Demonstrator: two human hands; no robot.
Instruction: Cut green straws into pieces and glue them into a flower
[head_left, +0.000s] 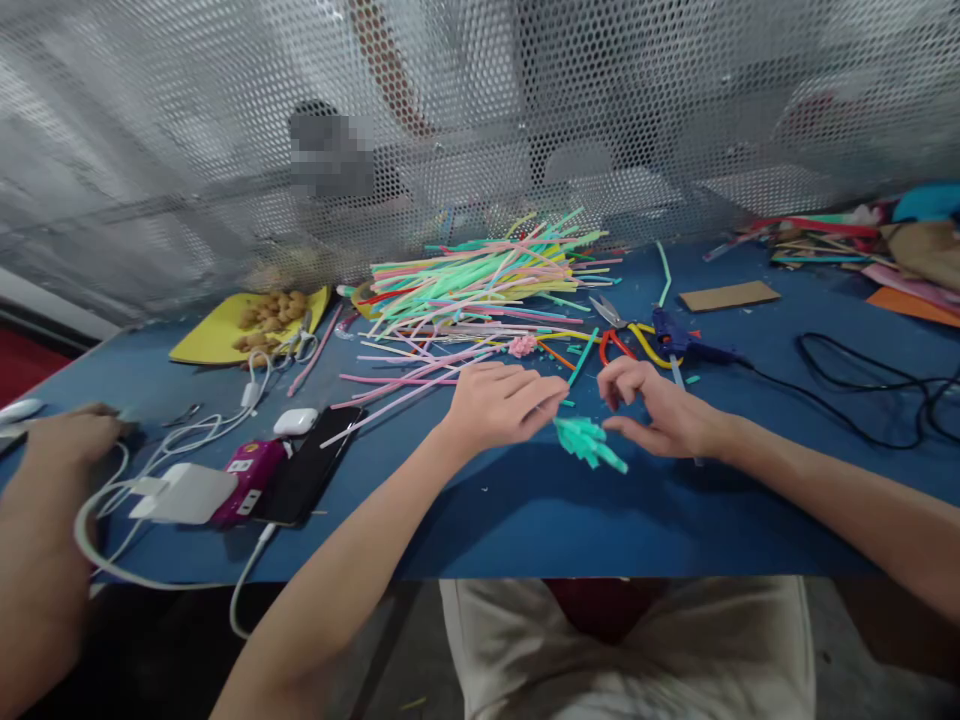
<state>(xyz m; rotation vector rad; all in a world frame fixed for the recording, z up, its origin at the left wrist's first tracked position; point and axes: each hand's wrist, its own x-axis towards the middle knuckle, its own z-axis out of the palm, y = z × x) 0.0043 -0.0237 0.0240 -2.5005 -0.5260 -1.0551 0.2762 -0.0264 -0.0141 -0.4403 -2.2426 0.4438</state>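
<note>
Perforated metal mesh [465,80], grey and full of small round holes, stands along the far side of a smooth blue tabletop [525,540]. Against it, far and centre, sprawls a loose pile of thin pastel straws or strips [480,275]. Near the middle is the task's thing, a green piece [589,443] with a ragged, leafy shape, between the person's two hands. The left hand [510,400] has its fingers pressed together and bent, at the piece's upper left end; whether they pinch it, I cannot tell. The right hand [656,408] curves with thumb and fingers spread apart, the thumb tip just beside the piece.

Beyond the right hand lie a cutting tool with red and yellow handles [646,345], a blue glue gun [667,335] and flat brown cardboard [730,296]. To the right loops black cord [847,425]. On the left, a glossy black phone [311,475] and white cables [214,428] bound the working space; another person's hand [86,430] rests farther left. Smooth blue surface runs from the hands to the near edge, leaving room to move.
</note>
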